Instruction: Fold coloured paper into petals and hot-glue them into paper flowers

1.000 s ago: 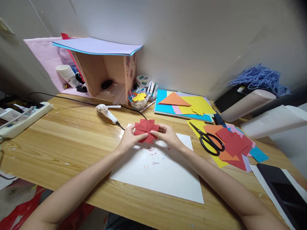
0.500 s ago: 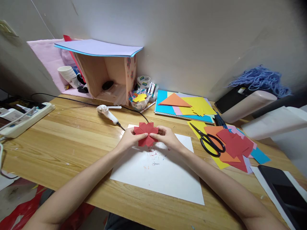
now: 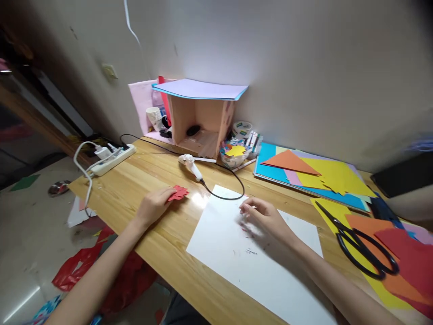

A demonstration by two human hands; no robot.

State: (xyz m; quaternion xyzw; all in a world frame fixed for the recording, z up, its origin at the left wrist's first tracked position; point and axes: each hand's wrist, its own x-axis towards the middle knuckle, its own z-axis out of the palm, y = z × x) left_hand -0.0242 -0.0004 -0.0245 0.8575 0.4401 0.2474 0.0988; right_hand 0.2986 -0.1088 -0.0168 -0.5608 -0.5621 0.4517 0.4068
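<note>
My left hand [image 3: 154, 205] holds a folded red paper flower [image 3: 178, 192] by its edge, low over the wooden table [image 3: 142, 180], left of the white sheet [image 3: 250, 257]. My right hand [image 3: 262, 215] hovers over the white sheet with its fingers loosely curled and nothing in them; it is a little blurred. A white glue gun [image 3: 190, 164] lies just beyond the flower, its black cord looping toward the sheet.
Black scissors [image 3: 360, 250] lie on coloured paper at the right. A stack of coloured sheets [image 3: 311, 174] sits at the back, next to a bowl of scraps [image 3: 234, 155] and an open box [image 3: 199, 124]. A power strip [image 3: 111, 155] lies at the left edge.
My right hand let go of the red flower. My left hand carried it off the white sheet to the left, onto the bare wood. The view swung left.
</note>
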